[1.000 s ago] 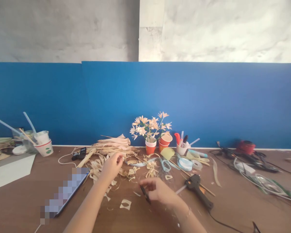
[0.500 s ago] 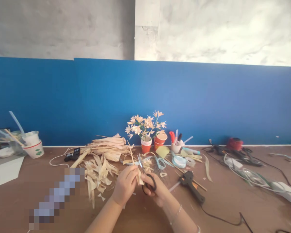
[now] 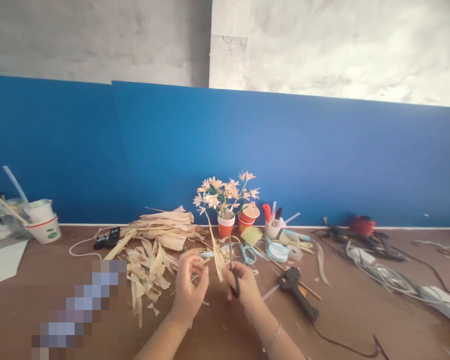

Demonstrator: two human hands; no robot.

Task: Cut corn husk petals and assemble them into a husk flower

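So, head view: brown table (image 3: 345,320) w/ dull, smooth top; matte blue board (image 3: 285,155) behind. Husks (image 3: 168,227), dry & papery: long flat bundle at back, crumpled curls in front. Flowers (image 3: 225,192) w/ pointy cream petals, stood in a paper cup (image 3: 225,230), white rims stacked over red. Ribbon (image 3: 277,251) pale blue, coiled. Glue gun (image 3: 299,292) dark plastic, R of the hands, cord trailing.

Strip (image 3: 218,257): pale straw colour, thin up top, widening to a folded leaf shape; btwn the hands, leaning L, lower end at R fingertips, can't tell how firmly pinched. Scissors (image 3: 231,260): dark loop handle, slim blades up, just beside strip.

R hand (image 3: 243,286) closed round scissors' handle. L hand (image 3: 189,287) half open, fingers curled, thumb apart, empty, near strip.
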